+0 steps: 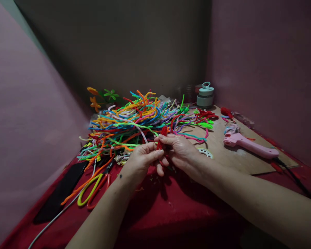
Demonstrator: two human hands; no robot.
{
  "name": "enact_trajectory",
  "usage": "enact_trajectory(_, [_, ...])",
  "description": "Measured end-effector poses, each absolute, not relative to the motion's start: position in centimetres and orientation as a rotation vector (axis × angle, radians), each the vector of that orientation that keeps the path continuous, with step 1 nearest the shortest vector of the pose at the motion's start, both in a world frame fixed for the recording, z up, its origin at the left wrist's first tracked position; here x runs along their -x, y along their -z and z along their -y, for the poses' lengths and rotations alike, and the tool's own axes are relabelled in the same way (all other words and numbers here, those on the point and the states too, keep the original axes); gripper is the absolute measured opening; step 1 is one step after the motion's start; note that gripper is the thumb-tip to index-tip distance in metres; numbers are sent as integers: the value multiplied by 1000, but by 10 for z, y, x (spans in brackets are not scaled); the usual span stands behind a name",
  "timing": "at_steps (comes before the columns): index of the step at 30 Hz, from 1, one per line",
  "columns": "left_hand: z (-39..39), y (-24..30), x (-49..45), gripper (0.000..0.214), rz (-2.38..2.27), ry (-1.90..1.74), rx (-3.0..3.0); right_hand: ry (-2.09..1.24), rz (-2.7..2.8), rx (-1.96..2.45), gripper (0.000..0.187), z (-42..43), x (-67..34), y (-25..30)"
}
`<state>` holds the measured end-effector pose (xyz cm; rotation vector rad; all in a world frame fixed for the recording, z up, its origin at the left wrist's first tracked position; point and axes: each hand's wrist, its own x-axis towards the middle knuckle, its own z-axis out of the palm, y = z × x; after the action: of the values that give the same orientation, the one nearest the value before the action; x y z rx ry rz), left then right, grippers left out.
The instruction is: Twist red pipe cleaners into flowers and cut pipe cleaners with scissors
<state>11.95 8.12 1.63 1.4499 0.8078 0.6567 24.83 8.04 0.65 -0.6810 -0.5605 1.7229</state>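
Both hands meet above the front of the table, pinching a small red piece of bent pipe cleaner [161, 135]. My left hand [142, 157] is closed on its lower end with thumb and fingers. My right hand [180, 150] grips it from the other side, thumb near its upper part. The fingers hide some of the red piece. Just behind the hands spreads a large heap of multicoloured pipe cleaners [134, 117].
Scissors [90, 190] with yellow and orange handles lie at left by a black phone-like slab [59, 193] and a white cable [59, 214]. At right, a pink glue gun [251, 145] rests on a brown board [223, 166]. A lidded container [205, 96] stands behind. Red cloth [171, 214] covers the table.
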Motion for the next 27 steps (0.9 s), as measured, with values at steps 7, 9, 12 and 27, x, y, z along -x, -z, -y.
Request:
enact_trajectory(7, [-73, -25, -117, 15, -937, -480, -1591, -1584, 378, 657, 15, -92, -264, -16])
enact_trajectory(9, [-76, -25, -112, 13, -1027, -545, -1670, -1582, 374, 652, 16, -95, -268, -17])
enact_trajectory(12, [-83, -20, -105, 31, -1115, -896, -1895, -1646, 356, 642, 15, -95, -269, -16])
enact_trajectory(27, [-74, -12, -106, 27, -697, -1300, -2730, -1859, 319, 591, 12, -94, -258, -4])
